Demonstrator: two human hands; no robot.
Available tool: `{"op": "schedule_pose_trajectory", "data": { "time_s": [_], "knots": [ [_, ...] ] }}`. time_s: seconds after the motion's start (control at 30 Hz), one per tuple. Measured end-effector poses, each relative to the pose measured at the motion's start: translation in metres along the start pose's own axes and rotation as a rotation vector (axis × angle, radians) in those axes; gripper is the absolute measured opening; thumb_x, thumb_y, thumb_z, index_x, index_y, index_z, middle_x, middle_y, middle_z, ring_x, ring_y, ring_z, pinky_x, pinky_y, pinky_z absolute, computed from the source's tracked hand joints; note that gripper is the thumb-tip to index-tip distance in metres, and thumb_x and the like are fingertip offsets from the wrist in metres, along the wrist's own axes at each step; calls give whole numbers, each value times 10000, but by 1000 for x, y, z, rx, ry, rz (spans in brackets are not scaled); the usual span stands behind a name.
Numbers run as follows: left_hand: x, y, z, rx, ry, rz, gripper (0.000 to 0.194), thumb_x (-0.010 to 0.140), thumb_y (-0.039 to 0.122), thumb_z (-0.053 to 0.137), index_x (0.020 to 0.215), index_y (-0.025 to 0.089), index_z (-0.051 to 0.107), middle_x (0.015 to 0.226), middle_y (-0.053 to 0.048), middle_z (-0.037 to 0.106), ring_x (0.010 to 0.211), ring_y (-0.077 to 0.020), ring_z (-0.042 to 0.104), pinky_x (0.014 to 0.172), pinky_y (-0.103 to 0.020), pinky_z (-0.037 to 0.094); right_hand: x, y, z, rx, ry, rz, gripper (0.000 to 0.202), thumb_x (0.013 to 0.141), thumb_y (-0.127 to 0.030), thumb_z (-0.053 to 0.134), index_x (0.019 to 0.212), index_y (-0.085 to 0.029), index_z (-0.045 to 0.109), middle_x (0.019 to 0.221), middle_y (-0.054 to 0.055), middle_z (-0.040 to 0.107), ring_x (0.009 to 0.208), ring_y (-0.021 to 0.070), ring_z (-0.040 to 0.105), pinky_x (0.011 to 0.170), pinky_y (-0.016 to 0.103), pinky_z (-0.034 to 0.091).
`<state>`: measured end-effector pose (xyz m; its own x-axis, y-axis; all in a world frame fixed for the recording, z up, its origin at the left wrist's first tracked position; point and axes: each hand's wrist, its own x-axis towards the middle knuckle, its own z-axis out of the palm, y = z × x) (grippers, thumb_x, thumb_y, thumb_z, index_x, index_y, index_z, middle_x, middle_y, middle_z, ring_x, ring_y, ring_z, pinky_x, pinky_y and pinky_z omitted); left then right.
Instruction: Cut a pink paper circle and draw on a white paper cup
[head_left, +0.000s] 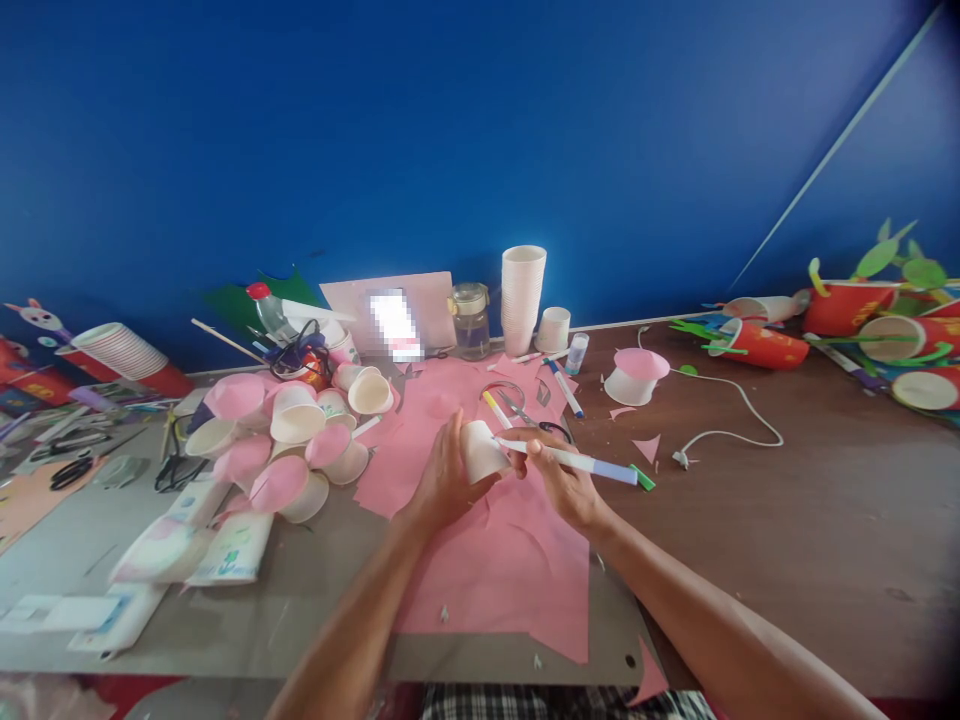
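We see both hands occupied above the pink paper. Left hand — fingers closed round the side of a white paper cup, held tilted over the sheet. Right hand pinches a white marker with a pale-blue end, its tip at the cup wall; we can't tell whether it touches.

Risks, as we judge them: a hard left squeeze could dent the thin wall; a cup rolling in the palm could make the tip skid and leave a stray line; fingers sliding over wet ink could smear it. Scissors lie just beyond the hands, so a forward reach could knock them.

Materials: the cup looks matte, smooth and tapered; the marker is a slim, straight plastic barrel. The paper is thin, flat and layered, with uneven cut edges. To the right, a pink-topped cup has a flat paper disc wider than its body. Behind — a tall nested cup stack, ribbed by its rims.
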<state>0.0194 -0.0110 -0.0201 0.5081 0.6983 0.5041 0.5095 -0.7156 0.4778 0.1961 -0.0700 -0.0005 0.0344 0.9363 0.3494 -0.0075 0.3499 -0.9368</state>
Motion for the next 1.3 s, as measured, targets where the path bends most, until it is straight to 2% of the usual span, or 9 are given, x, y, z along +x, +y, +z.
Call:
{"op": "schedule_pose_trajectory", "data": {
  "time_s": [0.17, 0.37, 0.53, 0.7, 0.97, 1.3],
  "knots": [
    [-4, -7, 2, 34, -37, 11, 966, 765, 575, 592, 1445, 165, 43, 1294, -214, 441, 1221, -352, 462, 968, -514, 440, 1, -1, 5, 39, 43, 73, 367, 897, -495, 444, 922, -180, 633, 543, -34, 456, 510, 125, 427, 515, 270, 375],
    [-7, -10, 5, 83, -59, 9, 1003, 749, 654, 549, 1445, 191, -5, 1376, -234, 379, 1279, -377, 410, 987, -550, 406, 2, -6, 3, -38, 83, 146, 139, 797, -332, 567, 798, -199, 604, 565, -29, 480, 537, 127, 434, 511, 258, 358],
    [-8, -10, 6, 70, -52, 6, 1007, 740, 664, 552, 1442, 163, 33, 1357, -246, 404, 1260, -367, 440, 990, -523, 412, 4, -5, 6, -62, 163, 154, 157, 791, -300, 549, 671, -200, 548, 549, -29, 448, 548, 129, 428, 502, 253, 337],
    [-8, -10, 5, 99, -39, 29, 999, 752, 659, 539, 1447, 153, 30, 1373, -250, 396, 1271, -369, 430, 983, -525, 417, 5, -3, 9, -97, 199, 137, 161, 784, -277, 543, 645, -198, 529, 589, -20, 469, 569, 132, 435, 523, 260, 345],
    [-8, -11, 6, 64, -41, 13, 1014, 731, 644, 582, 1448, 181, 34, 1373, -230, 401, 1266, -367, 434, 998, -535, 404, 4, -6, 8, -127, 176, 106, 156, 794, -265, 535, 653, -200, 549, 619, -6, 508, 603, 146, 468, 547, 269, 366],
    [-8, -9, 4, 37, -66, -13, 1008, 737, 624, 591, 1445, 204, 11, 1350, -215, 394, 1245, -369, 437, 990, -550, 413, 4, -5, 9, -112, 145, 123, 146, 806, -288, 537, 687, -204, 549, 604, -15, 488, 583, 144, 457, 535, 272, 362]
  ]
}}
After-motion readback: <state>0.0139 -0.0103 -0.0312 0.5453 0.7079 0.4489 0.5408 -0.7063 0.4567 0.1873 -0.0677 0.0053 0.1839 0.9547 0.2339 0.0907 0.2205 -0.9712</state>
